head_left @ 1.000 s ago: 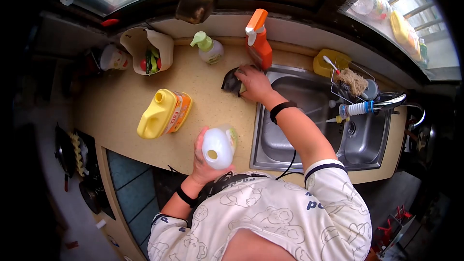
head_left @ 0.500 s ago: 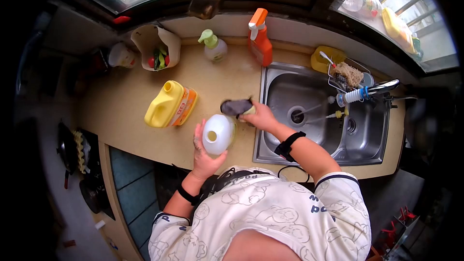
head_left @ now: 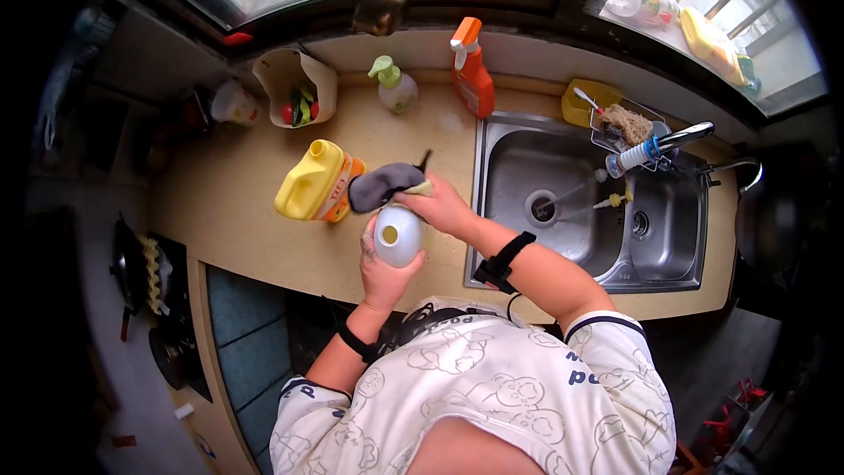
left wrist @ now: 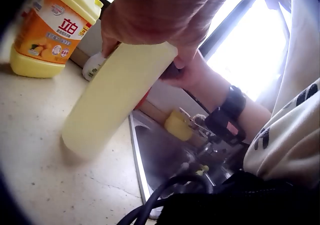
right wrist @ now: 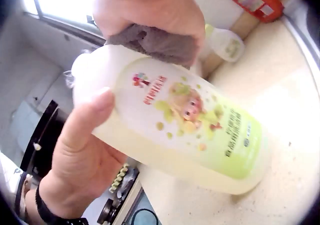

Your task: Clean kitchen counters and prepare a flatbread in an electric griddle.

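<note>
The left hand (head_left: 385,274) grips a whitish bottle (head_left: 400,236) near its top, fingers and thumb round its sides; the opening on top shows no cap. In the right wrist view the bottle (right wrist: 190,130) leans, its printed label with a cartoon figure facing that camera. A grey cloth (head_left: 383,185) with a pale yellowish part is held in the right hand (head_left: 444,208), just beyond the bottle's top. The right wrist view shows the cloth (right wrist: 155,44) against the bottle's upper side. Left of the cloth stands a yellow jug (head_left: 309,183) with an orange label.
A green-topped pump bottle (head_left: 397,92) and an orange spray bottle (head_left: 475,84) stand along the back. The double steel sink (head_left: 549,202) is at the right, its tap (head_left: 655,149) over it. A bin (head_left: 303,79) with vegetables stands back left.
The right hand has brought the cloth from beside the orange spray bottle leftward and nearer, to the held bottle. The left hand still grips the bottle, slightly farther from the body.
</note>
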